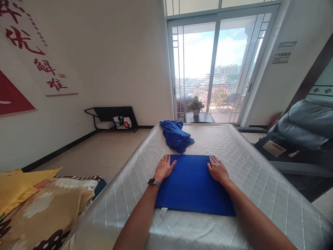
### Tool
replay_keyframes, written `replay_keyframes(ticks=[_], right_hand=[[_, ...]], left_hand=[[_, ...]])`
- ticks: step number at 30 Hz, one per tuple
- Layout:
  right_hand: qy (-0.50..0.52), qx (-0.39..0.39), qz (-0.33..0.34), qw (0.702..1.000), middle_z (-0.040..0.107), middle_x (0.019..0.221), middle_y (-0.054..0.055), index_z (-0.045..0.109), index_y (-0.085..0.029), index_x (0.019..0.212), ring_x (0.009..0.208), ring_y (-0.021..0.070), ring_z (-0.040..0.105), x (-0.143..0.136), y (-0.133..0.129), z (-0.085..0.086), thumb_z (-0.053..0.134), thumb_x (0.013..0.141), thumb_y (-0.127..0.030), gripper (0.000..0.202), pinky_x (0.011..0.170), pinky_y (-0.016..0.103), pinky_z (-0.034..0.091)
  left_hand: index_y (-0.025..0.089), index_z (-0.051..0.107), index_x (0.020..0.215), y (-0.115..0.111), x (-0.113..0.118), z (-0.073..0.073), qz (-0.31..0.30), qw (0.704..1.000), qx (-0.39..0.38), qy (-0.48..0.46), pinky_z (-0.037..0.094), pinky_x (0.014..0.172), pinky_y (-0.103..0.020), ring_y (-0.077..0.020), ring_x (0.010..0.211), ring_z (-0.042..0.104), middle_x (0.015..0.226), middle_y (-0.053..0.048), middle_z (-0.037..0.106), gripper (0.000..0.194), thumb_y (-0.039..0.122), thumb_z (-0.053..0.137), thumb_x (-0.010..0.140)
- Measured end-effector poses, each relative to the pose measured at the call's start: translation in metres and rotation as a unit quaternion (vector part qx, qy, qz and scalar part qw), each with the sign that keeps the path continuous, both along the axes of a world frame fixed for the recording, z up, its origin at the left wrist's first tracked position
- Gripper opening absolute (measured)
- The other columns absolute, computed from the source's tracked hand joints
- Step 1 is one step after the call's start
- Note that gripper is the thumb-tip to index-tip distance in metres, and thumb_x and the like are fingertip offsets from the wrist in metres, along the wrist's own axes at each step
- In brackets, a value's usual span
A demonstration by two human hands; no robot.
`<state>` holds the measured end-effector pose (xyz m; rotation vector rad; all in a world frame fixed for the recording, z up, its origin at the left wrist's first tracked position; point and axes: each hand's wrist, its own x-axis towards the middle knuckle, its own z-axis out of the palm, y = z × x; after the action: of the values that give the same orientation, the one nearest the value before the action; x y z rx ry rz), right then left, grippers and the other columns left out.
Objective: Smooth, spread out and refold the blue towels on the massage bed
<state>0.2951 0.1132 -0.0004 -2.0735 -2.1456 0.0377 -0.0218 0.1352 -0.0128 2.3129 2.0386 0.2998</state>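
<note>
A flat blue rectangular piece (195,187) lies on the silvery quilted surface (135,187), with a small white tag at its near left edge. My left hand (165,168), with a watch on the wrist, rests palm down on its far left corner, fingers stretched forward. On the far right corner lies my right hand (218,168), also flat with its fingers extended. Neither hand grips anything. Beyond the flat piece sits a crumpled blue cloth (175,135), not touched by either hand.
Patterned bedding (52,205) and a yellow cushion (20,187) are at the lower left. A dark padded chair (309,125) stands on the right. Past the far edge, a potted plant (196,106) stands on a dark table (199,118) before glass doors.
</note>
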Motion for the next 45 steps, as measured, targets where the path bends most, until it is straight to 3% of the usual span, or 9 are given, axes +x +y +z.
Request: replay_keyframes(ticks=[6, 12, 16, 20, 25, 29, 33, 41, 45], right_hand=[[-0.082, 0.080, 0.018, 0.993, 0.032, 0.158, 0.015, 0.037, -0.003, 0.150, 0.150, 0.0230, 0.018, -0.012, -0.024, 0.012, 0.022, 0.098, -0.025, 0.058, 0.122, 0.044, 0.003], [-0.043, -0.032, -0.007, 0.999, 0.020, 0.162, 0.010, 0.024, -0.006, 0.155, 0.150, 0.0237, 0.016, -0.017, -0.052, 0.006, 0.020, 0.100, -0.039, 0.064, 0.121, 0.043, 0.013], [-0.016, -0.036, -0.007, 0.999, 0.018, 0.163, 0.008, 0.021, -0.008, 0.156, 0.150, 0.0217, 0.014, -0.015, -0.056, -0.001, 0.018, 0.101, -0.042, 0.065, 0.121, 0.041, 0.013], [0.006, -0.031, -0.007, 0.999, 0.018, 0.163, 0.007, 0.022, -0.008, 0.156, 0.150, 0.0222, 0.014, -0.014, -0.053, -0.004, 0.018, 0.100, -0.043, 0.066, 0.121, 0.042, 0.012], [0.005, -0.029, 0.009, 1.000, 0.018, 0.163, 0.010, 0.024, -0.007, 0.155, 0.151, 0.0228, 0.013, -0.012, -0.056, -0.003, 0.020, 0.100, -0.038, 0.063, 0.121, 0.043, 0.011], [-0.015, -0.037, 0.022, 0.999, 0.016, 0.163, 0.008, 0.026, -0.011, 0.155, 0.151, 0.0221, 0.012, -0.011, -0.059, -0.001, 0.023, 0.099, -0.033, 0.061, 0.121, 0.041, 0.012], [0.005, -0.023, 0.008, 1.000, 0.020, 0.163, 0.009, 0.025, -0.009, 0.155, 0.151, 0.0223, 0.013, -0.012, -0.057, -0.002, 0.021, 0.100, -0.038, 0.063, 0.121, 0.042, 0.010], [0.011, -0.029, -0.003, 1.000, 0.019, 0.163, 0.007, 0.024, -0.009, 0.156, 0.150, 0.0218, 0.015, -0.013, -0.054, -0.003, 0.019, 0.100, -0.040, 0.064, 0.122, 0.042, 0.011], [-0.013, -0.025, 0.001, 1.000, 0.020, 0.163, 0.008, 0.024, -0.007, 0.155, 0.150, 0.0221, 0.016, -0.013, -0.055, -0.003, 0.019, 0.100, -0.038, 0.063, 0.121, 0.042, 0.012]], left_hand=[[0.007, 0.029, 0.153, -0.001, 0.001, 0.000, -0.005, 1.000, 0.012, -0.011, 0.020, 0.119, -0.046, -0.0303, 0.148, 0.024, 0.159, -0.020, 0.026, 0.079, 0.063, 0.014, 0.100], [0.002, 0.031, 0.151, -0.003, 0.001, 0.003, 0.004, 1.000, 0.015, 0.008, 0.019, 0.120, -0.044, -0.0302, 0.147, 0.026, 0.159, -0.020, 0.026, 0.080, 0.061, 0.015, 0.100], [0.001, 0.033, 0.151, -0.013, 0.009, 0.015, 0.022, 0.995, 0.096, 0.027, 0.014, 0.121, -0.048, -0.0338, 0.149, 0.018, 0.158, -0.021, 0.029, 0.077, 0.059, 0.022, 0.100], [0.011, 0.037, 0.151, -0.036, 0.055, 0.028, -0.071, 0.986, 0.152, 0.001, 0.020, 0.120, -0.050, -0.0311, 0.148, 0.024, 0.156, -0.016, 0.037, 0.067, 0.055, 0.023, 0.102], [0.013, 0.040, 0.149, -0.068, 0.143, 0.023, -0.262, 0.954, 0.139, -0.034, 0.028, 0.118, -0.046, -0.0261, 0.146, 0.029, 0.155, -0.015, 0.038, 0.065, 0.056, 0.025, 0.102], [0.013, 0.033, 0.152, -0.071, 0.172, 0.013, -0.290, 0.953, 0.077, -0.041, 0.023, 0.120, -0.042, -0.0219, 0.147, 0.026, 0.157, -0.013, 0.035, 0.069, 0.059, 0.021, 0.102], [0.014, 0.034, 0.152, -0.062, 0.139, 0.008, -0.254, 0.966, 0.045, -0.023, 0.019, 0.121, -0.042, -0.0222, 0.149, 0.022, 0.159, -0.013, 0.031, 0.073, 0.062, 0.019, 0.101], [0.007, 0.028, 0.154, -0.058, 0.015, 0.006, -0.057, 0.998, -0.002, 0.017, 0.017, 0.121, -0.044, -0.0270, 0.149, 0.019, 0.160, -0.016, 0.024, 0.084, 0.068, 0.013, 0.098], [0.003, 0.027, 0.153, -0.062, -0.002, 0.002, -0.028, 1.000, 0.005, 0.009, 0.018, 0.121, -0.042, -0.0275, 0.149, 0.020, 0.160, -0.019, 0.022, 0.089, 0.069, 0.009, 0.097]])
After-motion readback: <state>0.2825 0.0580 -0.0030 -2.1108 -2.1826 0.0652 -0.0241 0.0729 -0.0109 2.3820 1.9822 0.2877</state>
